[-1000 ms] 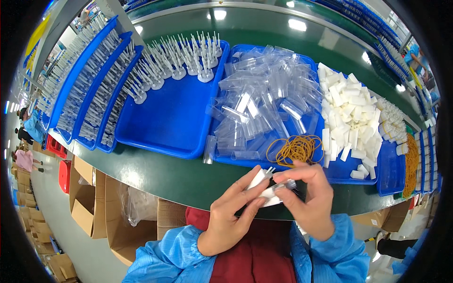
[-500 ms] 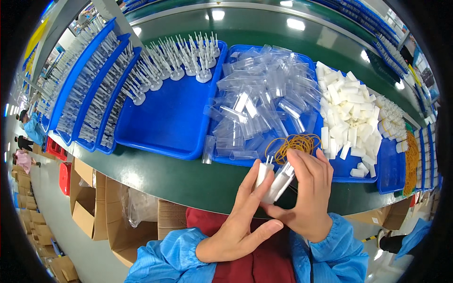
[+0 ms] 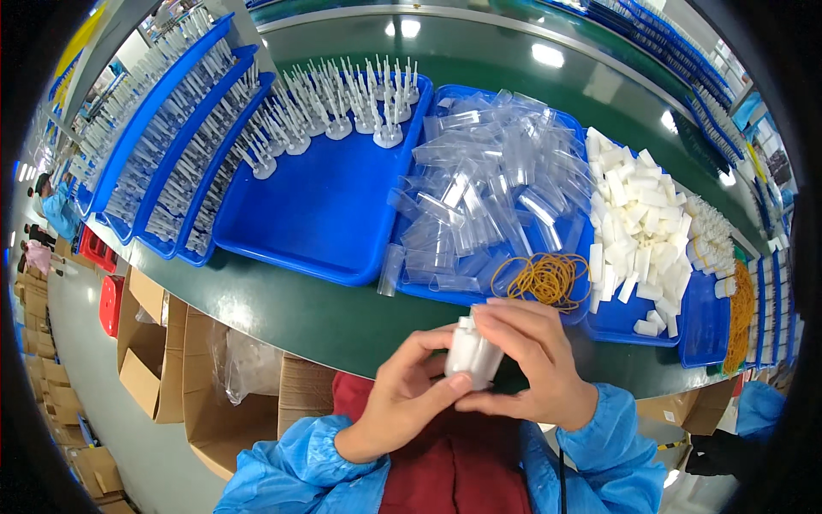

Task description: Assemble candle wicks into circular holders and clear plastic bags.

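Observation:
Low in front of me, a small bundle of white cylindrical plastic pieces (image 3: 467, 349) stands upright between both hands. My left hand (image 3: 409, 387) is closed on its left side, the thumb pressed against the lower front. From the right, my right hand (image 3: 533, 367) grips it, fingers curled over the top right and thumb near the base. The fingers hide much of the bundle. Just beyond my right fingers lies a heap of yellow-brown rubber bands (image 3: 552, 283), at the front of a tray of clear plastic sleeves (image 3: 488, 184).
Left of the sleeves, a blue tray (image 3: 308, 201) carries white pronged parts (image 3: 381, 107) along its far side. More loaded trays (image 3: 163, 146) stack at far left. White blocks (image 3: 642, 201) fill a tray on the right. Cardboard boxes (image 3: 205, 385) stand below the green table (image 3: 282, 304).
My left hand has gone from spread, extended fingers to a closed grip. The bundle has shifted slightly left and down, turned more upright; both hands moved closer around it.

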A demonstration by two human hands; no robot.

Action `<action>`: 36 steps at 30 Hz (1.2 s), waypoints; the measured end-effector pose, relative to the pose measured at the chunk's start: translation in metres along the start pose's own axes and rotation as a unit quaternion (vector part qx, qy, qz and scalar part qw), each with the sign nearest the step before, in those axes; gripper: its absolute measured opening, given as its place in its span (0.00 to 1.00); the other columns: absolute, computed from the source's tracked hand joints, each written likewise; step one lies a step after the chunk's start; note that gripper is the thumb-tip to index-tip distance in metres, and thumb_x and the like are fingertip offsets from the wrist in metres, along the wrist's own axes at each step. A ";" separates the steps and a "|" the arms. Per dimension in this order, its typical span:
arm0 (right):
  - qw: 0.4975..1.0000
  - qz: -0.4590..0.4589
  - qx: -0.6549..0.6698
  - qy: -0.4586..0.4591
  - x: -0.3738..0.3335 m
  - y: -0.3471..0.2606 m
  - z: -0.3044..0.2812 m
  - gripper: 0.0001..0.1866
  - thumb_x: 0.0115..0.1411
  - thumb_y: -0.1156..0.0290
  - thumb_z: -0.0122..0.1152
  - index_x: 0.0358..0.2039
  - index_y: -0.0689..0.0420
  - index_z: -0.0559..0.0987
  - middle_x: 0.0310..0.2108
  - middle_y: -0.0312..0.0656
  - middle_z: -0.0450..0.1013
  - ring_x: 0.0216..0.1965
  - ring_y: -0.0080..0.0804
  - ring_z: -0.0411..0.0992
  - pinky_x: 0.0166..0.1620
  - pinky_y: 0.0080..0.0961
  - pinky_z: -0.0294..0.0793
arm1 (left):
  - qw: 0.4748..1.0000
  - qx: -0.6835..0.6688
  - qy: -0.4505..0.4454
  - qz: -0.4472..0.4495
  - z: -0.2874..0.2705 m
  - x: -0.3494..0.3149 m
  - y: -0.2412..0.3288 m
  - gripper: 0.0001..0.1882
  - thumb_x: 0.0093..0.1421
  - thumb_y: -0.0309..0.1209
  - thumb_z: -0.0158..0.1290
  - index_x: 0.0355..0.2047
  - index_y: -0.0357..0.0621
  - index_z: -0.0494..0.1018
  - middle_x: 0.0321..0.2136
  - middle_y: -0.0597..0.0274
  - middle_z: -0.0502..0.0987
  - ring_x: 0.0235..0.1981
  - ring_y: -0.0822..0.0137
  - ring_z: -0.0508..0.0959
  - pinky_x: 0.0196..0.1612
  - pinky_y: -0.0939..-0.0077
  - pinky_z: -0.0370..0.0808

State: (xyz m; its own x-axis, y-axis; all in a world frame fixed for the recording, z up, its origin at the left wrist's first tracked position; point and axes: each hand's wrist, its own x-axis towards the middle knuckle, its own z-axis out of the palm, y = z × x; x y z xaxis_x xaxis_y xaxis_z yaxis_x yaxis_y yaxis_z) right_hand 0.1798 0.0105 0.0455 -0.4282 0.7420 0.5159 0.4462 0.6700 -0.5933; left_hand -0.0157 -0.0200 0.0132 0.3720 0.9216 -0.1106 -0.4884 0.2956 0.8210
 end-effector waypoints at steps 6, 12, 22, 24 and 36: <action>0.990 0.057 -0.128 -0.016 0.030 0.021 0.014 0.26 0.54 0.68 0.69 0.54 0.58 0.75 0.46 0.43 0.74 0.45 0.43 0.69 0.49 0.39 0.67 | 0.991 0.073 0.073 0.083 -0.031 -0.010 0.003 0.20 0.65 0.22 0.53 0.57 0.38 0.67 0.60 0.47 0.68 0.59 0.50 0.72 0.56 0.48 0.78; 0.986 0.069 -0.137 -0.064 0.042 0.031 0.022 0.19 0.52 0.69 0.70 0.44 0.57 0.77 0.39 0.39 0.72 0.43 0.42 0.69 0.46 0.38 0.65 | 0.987 0.090 0.074 0.112 -0.039 -0.008 0.003 0.20 0.64 0.16 0.53 0.56 0.35 0.69 0.61 0.48 0.66 0.61 0.58 0.70 0.58 0.65 0.76; 0.860 0.292 0.371 0.194 0.033 -0.014 0.005 0.20 0.65 0.79 0.58 0.57 0.64 0.67 0.45 0.48 0.75 0.46 0.34 0.78 0.53 0.30 0.76 | 0.968 0.185 0.051 0.163 -0.018 0.008 0.000 0.17 0.62 0.18 0.59 0.52 0.35 0.77 0.60 0.47 0.69 0.56 0.62 0.75 0.55 0.73 0.76; 0.858 0.296 0.376 0.186 0.025 -0.020 0.008 0.21 0.66 0.79 0.58 0.57 0.65 0.66 0.46 0.50 0.75 0.47 0.35 0.78 0.54 0.31 0.76 | 0.963 0.207 0.050 0.167 -0.016 0.010 0.000 0.17 0.62 0.19 0.59 0.51 0.35 0.78 0.59 0.47 0.70 0.55 0.63 0.76 0.53 0.73 0.76; 0.889 0.305 0.320 0.122 0.003 -0.013 0.000 0.18 0.63 0.79 0.63 0.50 0.64 0.68 0.45 0.49 0.76 0.47 0.32 0.77 0.53 0.29 0.76 | 0.957 0.223 0.068 0.173 -0.010 0.013 0.000 0.16 0.62 0.21 0.60 0.50 0.38 0.79 0.57 0.47 0.73 0.52 0.63 0.78 0.47 0.76 0.79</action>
State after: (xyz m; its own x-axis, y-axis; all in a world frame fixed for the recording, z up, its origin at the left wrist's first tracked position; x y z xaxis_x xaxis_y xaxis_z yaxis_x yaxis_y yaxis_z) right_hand 0.1727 0.0040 0.0555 -0.0418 0.9979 0.0503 -0.0350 0.0489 -0.9982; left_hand -0.0187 -0.0051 0.0060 0.1276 0.9781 0.1643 -0.1672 -0.1421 0.9756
